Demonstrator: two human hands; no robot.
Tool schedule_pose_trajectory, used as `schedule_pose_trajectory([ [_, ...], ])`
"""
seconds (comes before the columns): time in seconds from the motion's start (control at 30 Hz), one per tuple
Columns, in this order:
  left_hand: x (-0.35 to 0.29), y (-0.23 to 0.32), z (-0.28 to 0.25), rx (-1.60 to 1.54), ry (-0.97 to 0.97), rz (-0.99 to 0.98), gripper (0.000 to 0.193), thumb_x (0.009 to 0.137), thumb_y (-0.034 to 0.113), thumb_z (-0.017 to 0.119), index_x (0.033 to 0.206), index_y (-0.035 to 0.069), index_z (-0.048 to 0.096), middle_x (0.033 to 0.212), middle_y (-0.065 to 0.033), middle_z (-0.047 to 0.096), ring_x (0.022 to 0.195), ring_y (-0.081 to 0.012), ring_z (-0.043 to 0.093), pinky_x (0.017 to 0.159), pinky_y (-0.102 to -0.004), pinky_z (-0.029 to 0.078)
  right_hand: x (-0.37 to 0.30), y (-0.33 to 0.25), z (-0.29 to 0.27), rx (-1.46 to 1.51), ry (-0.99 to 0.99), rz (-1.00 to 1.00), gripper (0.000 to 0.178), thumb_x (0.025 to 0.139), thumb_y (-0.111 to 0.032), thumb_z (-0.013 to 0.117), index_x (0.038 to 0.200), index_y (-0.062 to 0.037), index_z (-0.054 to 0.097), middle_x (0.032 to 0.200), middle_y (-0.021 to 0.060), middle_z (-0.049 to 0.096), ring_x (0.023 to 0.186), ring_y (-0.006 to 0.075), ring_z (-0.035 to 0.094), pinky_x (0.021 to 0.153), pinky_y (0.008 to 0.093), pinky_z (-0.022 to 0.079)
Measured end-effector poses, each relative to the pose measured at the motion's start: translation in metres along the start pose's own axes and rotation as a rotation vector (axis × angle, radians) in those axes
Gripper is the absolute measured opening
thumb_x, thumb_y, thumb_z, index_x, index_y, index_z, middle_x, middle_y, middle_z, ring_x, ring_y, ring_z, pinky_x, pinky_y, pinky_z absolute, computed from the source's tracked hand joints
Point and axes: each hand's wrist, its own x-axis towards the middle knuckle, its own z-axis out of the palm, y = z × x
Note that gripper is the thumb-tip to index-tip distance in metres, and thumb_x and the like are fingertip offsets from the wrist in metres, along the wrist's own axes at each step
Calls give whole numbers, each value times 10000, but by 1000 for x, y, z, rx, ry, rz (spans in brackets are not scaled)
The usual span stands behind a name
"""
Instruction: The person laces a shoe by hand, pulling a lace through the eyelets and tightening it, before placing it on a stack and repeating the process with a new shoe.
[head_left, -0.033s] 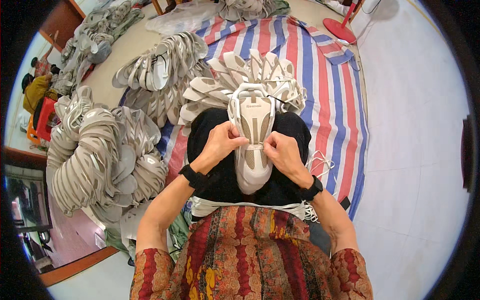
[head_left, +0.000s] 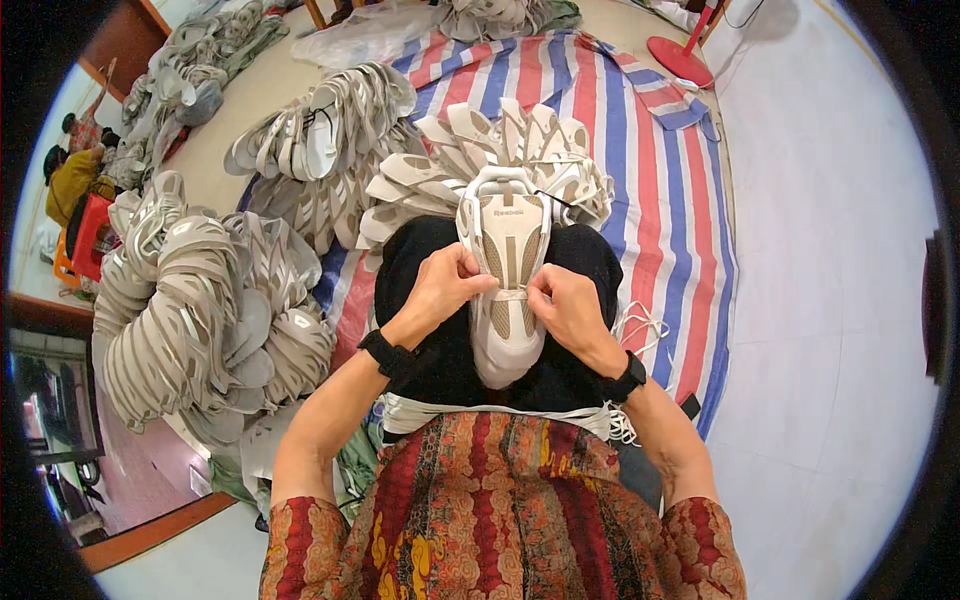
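A beige and white shoe upper [head_left: 508, 345] lies on my lap, its toe toward me and its tongue at the far end. A thin white shoelace [head_left: 511, 295] runs across it, level with my fingertips. My left hand [head_left: 447, 284] is closed in a pinch at the upper's left edge, by one end of that strip. At the right edge my right hand [head_left: 570, 308] pinches too, thumb against curled fingers. What lies inside each pinch is mostly hidden. Beyond my knees a fan of similar shoe uppers [head_left: 490, 150] spreads out.
Stacked uppers [head_left: 170, 310] form a big heap at the left, with another bundle [head_left: 325, 120] behind it. A striped sheet [head_left: 650, 200] covers the floor. White laces [head_left: 640, 325] lie beside my right knee, and more laces [head_left: 455, 418] cross my lap. A red stand base [head_left: 680, 62] is far right.
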Motion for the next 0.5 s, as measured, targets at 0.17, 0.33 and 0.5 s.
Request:
schedule_pose_trajectory([
  [0.17,-3,14,2,108,44,27,264,687,160,723,691,19,500,623,-43,551,564,-100,515,499,-248,422,2,-1,-1,-437,18,-410,89,746,-80,567,732,7,559,596,94,563,517,143,550,472,253,433],
  [0.33,-5,13,4,94,64,17,263,682,175,718,681,14,510,618,-48,549,564,-110,510,507,-257,420,21,2,-12,281,-333,304,124,765,-94,560,720,21,551,587,10,534,465,67,495,391,228,401],
  [0.5,-6,10,10,67,65,21,228,693,168,706,673,10,543,612,-47,556,566,-102,511,511,-247,420,19,12,-6,504,-378,341,119,768,-86,544,731,20,581,568,39,569,471,79,542,429,221,424],
])
